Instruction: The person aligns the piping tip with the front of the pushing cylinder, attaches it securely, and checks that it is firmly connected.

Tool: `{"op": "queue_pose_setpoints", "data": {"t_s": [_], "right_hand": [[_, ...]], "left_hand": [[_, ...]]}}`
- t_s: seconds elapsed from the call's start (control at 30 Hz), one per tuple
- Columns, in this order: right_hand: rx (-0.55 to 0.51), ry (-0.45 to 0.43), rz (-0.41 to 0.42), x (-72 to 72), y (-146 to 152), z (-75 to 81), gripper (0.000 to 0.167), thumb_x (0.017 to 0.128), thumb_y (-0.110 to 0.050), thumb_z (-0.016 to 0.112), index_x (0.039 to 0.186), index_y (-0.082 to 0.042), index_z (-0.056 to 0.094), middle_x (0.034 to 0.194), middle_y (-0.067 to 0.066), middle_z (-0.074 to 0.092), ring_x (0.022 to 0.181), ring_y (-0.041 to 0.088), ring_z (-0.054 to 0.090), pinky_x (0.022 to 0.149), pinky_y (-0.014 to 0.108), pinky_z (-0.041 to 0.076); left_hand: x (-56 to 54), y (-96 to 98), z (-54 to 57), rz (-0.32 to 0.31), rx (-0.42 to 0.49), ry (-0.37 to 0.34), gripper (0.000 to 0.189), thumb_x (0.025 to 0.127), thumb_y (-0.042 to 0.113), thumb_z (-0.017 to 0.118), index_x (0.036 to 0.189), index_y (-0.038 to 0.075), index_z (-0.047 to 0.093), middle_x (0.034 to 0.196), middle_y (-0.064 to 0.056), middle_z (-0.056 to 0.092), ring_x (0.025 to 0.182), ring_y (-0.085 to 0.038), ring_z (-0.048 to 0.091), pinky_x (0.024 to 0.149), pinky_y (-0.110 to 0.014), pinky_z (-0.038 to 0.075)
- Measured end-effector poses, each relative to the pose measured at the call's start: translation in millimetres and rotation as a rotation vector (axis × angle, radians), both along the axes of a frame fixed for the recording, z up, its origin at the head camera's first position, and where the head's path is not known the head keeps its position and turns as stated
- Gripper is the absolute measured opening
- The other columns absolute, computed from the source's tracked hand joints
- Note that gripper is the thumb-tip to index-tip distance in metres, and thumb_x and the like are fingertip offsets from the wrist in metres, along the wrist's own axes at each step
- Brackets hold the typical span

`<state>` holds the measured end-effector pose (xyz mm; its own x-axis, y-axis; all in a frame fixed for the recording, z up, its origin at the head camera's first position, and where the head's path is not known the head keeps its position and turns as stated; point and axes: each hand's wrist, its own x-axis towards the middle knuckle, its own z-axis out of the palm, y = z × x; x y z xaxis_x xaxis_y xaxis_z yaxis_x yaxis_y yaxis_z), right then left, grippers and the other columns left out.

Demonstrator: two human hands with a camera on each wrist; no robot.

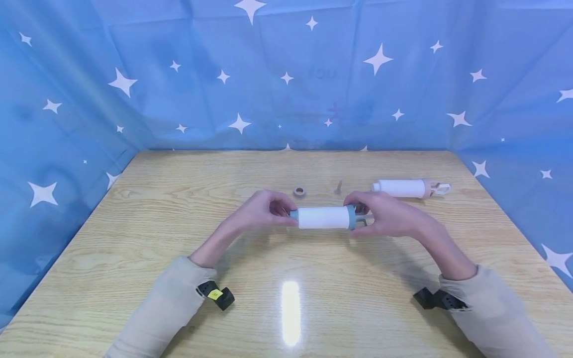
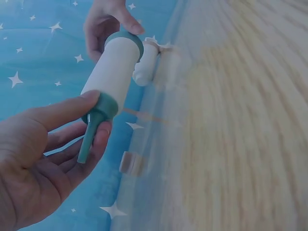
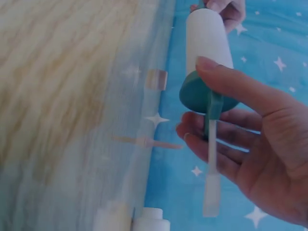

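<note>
A white tube with teal ends (image 1: 323, 218), syringe-like in shape, lies level between the two hands above the table. My left hand (image 1: 265, 211) pinches its left end, thumb and fingers around the teal cap (image 2: 107, 104) from which a narrow teal spout (image 2: 88, 137) sticks out. At the other end, my right hand (image 1: 385, 214) grips the teal collar (image 3: 195, 95), thumb on one side and fingers on the other. A pale, flat-ended rod (image 3: 211, 187) extends from that collar past the right palm.
Beyond the hands, a small greyish-pink ring (image 1: 299, 191) and a thin pinkish piece (image 1: 338, 187) lie on the wooden table (image 1: 188, 174). A second white tube (image 1: 401, 188) with a pinkish collar and pale loop lies behind the right hand. Blue star-patterned cloth (image 1: 286, 99) surrounds the table.
</note>
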<state>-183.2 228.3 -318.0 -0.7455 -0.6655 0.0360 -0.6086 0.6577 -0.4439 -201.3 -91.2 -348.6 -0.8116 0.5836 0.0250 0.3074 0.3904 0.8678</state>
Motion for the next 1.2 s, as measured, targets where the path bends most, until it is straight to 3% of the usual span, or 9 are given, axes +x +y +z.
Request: {"op": "queue_pose_setpoints", "data": {"t_s": [0.27,0.73,1.2], "right_hand": [[0.04,-0.058,0.045,-0.8,-3,-6.3,0.051,0.081,-0.016,0.086,0.123,-0.001,0.061,0.11,0.003,0.065,0.095,0.016,0.063,0.083,0.041,0.057],[0.111,-0.053,0.055,-2.6,-5,-13.7,0.052,0.081,-0.019,0.086,0.125,-0.002,0.064,0.116,0.005,0.066,0.099,0.021,0.06,0.085,0.043,0.053],[0.05,-0.157,0.068,-4.8,4,-11.9,0.066,0.085,-0.032,0.083,0.135,0.001,0.057,0.124,0.01,0.065,0.111,0.026,0.062,0.093,0.051,0.053]], "left_hand": [[-3.4,-2.9,-9.0,-0.029,-0.029,0.007,0.026,0.082,0.013,0.085,0.105,0.005,0.074,0.095,-0.002,0.073,0.084,-0.016,0.07,0.079,-0.028,0.06],[-7.5,-5.5,-17.5,-0.085,-0.079,0.02,0.023,0.085,0.016,0.084,0.103,0.005,0.074,0.092,0.0,0.071,0.083,-0.015,0.067,0.076,-0.028,0.058],[-10.6,-8.5,-18.3,-0.134,-0.116,-0.012,0.03,0.088,0.024,0.08,0.112,0.005,0.073,0.097,-0.001,0.072,0.089,-0.015,0.067,0.081,-0.029,0.058]]}}
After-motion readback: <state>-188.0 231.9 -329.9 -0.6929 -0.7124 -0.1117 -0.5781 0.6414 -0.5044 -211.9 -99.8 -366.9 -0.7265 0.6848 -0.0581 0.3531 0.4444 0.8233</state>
